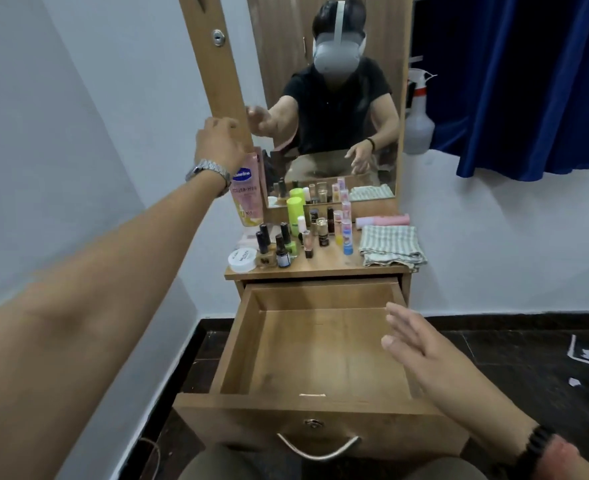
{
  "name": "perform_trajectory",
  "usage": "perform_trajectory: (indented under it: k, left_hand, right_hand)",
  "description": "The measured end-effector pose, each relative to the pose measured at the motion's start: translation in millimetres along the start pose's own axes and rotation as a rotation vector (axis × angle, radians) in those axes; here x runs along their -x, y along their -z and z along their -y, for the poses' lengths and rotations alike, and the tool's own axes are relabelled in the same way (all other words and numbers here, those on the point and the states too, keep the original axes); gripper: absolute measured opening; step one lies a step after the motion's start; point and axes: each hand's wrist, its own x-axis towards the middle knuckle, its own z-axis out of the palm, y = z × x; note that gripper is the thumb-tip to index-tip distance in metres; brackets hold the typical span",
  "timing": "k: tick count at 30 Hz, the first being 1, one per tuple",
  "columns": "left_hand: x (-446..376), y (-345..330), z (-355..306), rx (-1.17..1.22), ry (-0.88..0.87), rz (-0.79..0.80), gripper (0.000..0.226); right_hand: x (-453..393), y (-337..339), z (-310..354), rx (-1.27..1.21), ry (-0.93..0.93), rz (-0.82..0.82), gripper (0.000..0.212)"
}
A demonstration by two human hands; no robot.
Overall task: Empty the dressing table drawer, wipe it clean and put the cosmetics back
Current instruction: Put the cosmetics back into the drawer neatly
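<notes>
The wooden drawer [320, 401] is pulled out towards me and holds nothing. Several cosmetics [307, 233] stand on the dressing table top [320, 266]: nail polish bottles, a green can, small tubes and a white jar [242, 260]. A tall pink lotion bottle [248, 188] stands at the back left against the mirror frame. My left hand [218, 142] is stretched out just above that bottle with loosely curled fingers and holds nothing. My right hand [412, 341] hovers over the drawer's right side, fingers straight. A folded striped cloth [391, 245] lies on the top at the right.
A pink tube [385, 220] lies behind the cloth. The mirror [334, 98] reflects me and the items. A white spray bottle [419, 123] stands to the right of the mirror, in front of a blue curtain [528, 91]. White walls flank the table; the floor is dark.
</notes>
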Motion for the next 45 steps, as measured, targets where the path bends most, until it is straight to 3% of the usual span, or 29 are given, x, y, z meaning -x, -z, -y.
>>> perform_trajectory:
  k: [3,10,18,21,26,30,35,38,42,45]
  left_hand:
    - [-6.3,-1.0,17.5,0.01,0.091,0.085,0.039]
    - [-3.2,-4.7,32.6,0.038,0.138,0.116,0.034]
    - [4.7,-0.1,33.2,0.007,0.091,0.071,0.017]
    - [4.9,18.8,33.8,0.09,0.075,-0.03,0.017]
    - [23.2,82.5,6.2,0.207,-0.127,-0.123,0.008]
    - [68.4,120.1,-22.6,0.357,-0.178,-0.029,0.004]
    - [133.7,120.8,-50.1,0.659,-0.056,0.304,0.005]
    - [159.0,110.2,-56.0,0.79,0.027,0.444,0.006]
    - [178.8,84.5,-47.8,0.852,0.182,0.466,0.007]
    - [191.4,59.1,-32.9,0.886,0.328,0.447,0.006]
  right_hand:
    - [4.3,-6.7,-4.0,0.132,0.047,0.053,0.058]
    - [9.8,-14.1,-3.7,0.306,0.078,0.095,0.059]
    - [12.5,-16.1,-1.2,0.361,0.085,0.086,0.059]
    - [13.3,-15.3,-0.3,0.357,0.123,0.067,0.056]
    - [13.7,-14.5,3.0,0.313,0.2,-0.003,0.056]
    - [15.9,-18.0,8.8,0.268,0.259,-0.038,0.061]
    - [18.3,-23.6,19.6,0.023,0.275,-0.006,0.074]
    - [20.4,-25.6,24.0,-0.185,0.256,0.058,0.068]
    - [21.2,-30.7,17.3,-0.197,0.227,0.103,0.054]
    - [19.3,-36.0,10.7,-0.169,0.183,0.11,0.057]
